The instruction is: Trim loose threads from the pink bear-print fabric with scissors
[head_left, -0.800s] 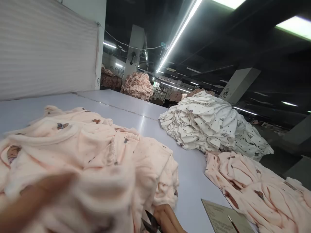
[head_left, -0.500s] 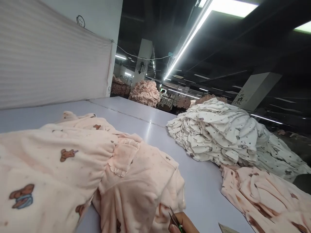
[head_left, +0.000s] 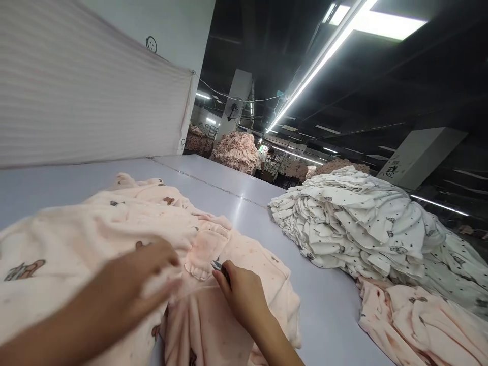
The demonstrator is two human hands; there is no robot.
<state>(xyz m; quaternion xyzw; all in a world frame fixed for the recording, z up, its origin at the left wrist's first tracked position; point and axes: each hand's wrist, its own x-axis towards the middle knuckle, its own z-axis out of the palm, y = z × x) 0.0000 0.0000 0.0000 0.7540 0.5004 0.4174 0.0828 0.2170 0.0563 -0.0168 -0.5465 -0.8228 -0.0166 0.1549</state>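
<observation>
A pink bear-print garment (head_left: 114, 239) lies spread over a heap of the same pink cloth on the white table (head_left: 229, 188). My left hand (head_left: 133, 274) rests on the garment with its fingers curled onto the cloth, and it is blurred by motion. My right hand (head_left: 240, 290) is closed round a small pair of thread snips (head_left: 218, 266). The snips' tips point at a ruffled pocket (head_left: 204, 251) on the garment, just left of my right hand.
A tall stack of white printed garments (head_left: 362, 218) stands at the right. More pink garments (head_left: 419, 320) lie in front of the stack. A ribbed white sheet (head_left: 84, 101) hangs behind the table. Further piles of pink cloth (head_left: 236, 150) sit in the dim hall beyond.
Both hands have come up onto the pink garment. The right hand with the snips moved from the bottom edge up to the ruffled pocket. The view swung a little to the left.
</observation>
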